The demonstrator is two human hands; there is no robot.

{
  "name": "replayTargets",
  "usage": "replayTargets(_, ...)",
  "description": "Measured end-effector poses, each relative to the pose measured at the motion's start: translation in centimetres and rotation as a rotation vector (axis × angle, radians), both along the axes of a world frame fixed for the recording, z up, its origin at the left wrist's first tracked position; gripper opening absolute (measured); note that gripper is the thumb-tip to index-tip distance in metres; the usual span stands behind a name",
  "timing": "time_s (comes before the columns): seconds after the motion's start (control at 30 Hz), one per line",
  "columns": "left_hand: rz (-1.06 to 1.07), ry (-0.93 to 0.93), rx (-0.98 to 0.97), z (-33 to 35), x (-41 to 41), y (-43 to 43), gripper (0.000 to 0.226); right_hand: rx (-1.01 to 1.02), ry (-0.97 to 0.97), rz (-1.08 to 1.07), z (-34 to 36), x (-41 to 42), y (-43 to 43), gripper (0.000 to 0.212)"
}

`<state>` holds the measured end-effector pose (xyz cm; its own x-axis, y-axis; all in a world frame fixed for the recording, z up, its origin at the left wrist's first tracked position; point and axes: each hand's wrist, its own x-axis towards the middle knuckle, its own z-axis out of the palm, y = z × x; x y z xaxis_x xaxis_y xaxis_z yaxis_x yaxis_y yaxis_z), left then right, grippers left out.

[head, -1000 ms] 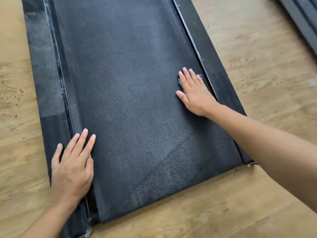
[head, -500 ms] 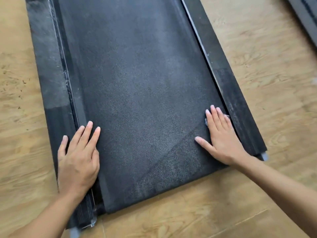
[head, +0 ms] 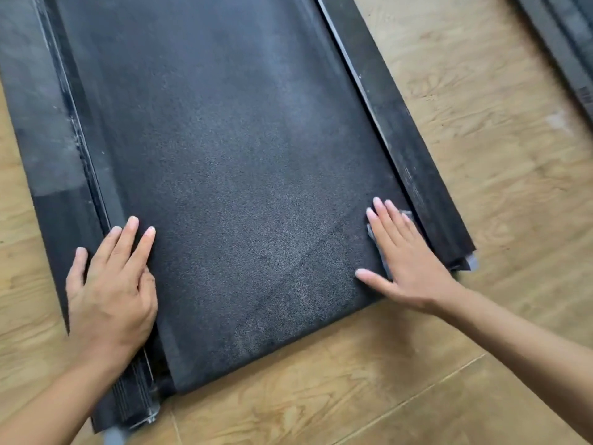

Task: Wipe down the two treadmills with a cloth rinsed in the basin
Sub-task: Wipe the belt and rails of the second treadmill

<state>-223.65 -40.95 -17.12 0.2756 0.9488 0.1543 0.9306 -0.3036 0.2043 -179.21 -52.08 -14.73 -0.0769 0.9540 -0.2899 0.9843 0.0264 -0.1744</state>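
1. A flat black treadmill (head: 54, 149) lies on the light wooden plank floor (head: 481, 155). Its rough black running belt (head: 240, 187) fills the middle of the view.
2. The right hand (head: 407, 261) is open. Its fingers are straight and it presses a small grey cloth (head: 408, 216) flat on the belt, just beside the black right side rail (head: 417, 162), near the end of the deck. Most of the cloth is hidden under the palm.
3. The left hand (head: 112, 284) is also open and holds nothing. It lies flat, partly on the belt and partly on the dusty black left side rail (head: 48, 139).
4. I think the wiping of this belt is in progress. A second dark treadmill (head: 564, 43) shows only as an edge at the top right, and the basin is not in view.
5. What could go wrong:
   - The cloth is only pressed, not gripped, so on the rough belt it may bunch up or slip out from under the palm.
   - An edge of the cloth may catch in the narrow gap between belt and right rail.
   - The belt may roll under a strong push if the left hand gives too little support.
   - A dirty cloth only spreads the dust, so it needs rinsing.
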Motion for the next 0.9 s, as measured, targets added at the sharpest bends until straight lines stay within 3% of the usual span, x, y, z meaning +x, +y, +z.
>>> replayTargets(0.07, 0.012, 0.016, -0.004, 0.0, 0.3, -0.3, 0.056, -0.039, -0.012, 0.047, 0.2, -1.6, -5.4, 0.103)
replayTargets(0.13, 0.016, 0.035, -0.007, 0.1, 0.3, -0.4, 0.058, -0.02, -0.034, 0.017, 0.0, -2.7, -5.2, 0.103)
replayTargets(0.4, 0.019, 0.107, -0.036, 0.5, -0.1, -0.4, 0.058, 0.122, -0.088, -0.112, -0.9, -5.0, 19.7, 0.104)
replayTargets(0.5, 0.006, 0.108, -0.043, 0.6, -0.2, -0.5, 0.059, 0.095, -0.045, -0.051, -0.6, -5.4, 15.3, 0.103)
replayTargets(0.63, -0.003, 0.082, -0.043, 0.4, -0.2, -0.3, 0.059, 0.025, -0.063, 0.143, 0.2, -7.7, -2.7, 0.103)
replayTargets(0.7, 0.013, 0.075, -0.038, 0.2, -0.1, -0.3, 0.06, 0.018, -0.066, 0.159, 0.3, -8.5, -7.1, 0.101)
replayTargets(0.8, 0.02, 0.092, -0.048, 0.0, 0.1, -0.4, 0.061, 0.05, -0.062, 0.181, -0.3, -8.5, -2.6, 0.101)
replayTargets(0.9, 0.03, 0.089, -0.059, 0.0, -0.1, -0.3, 0.06, 0.126, -0.057, 0.087, -1.2, -9.2, 8.5, 0.101)
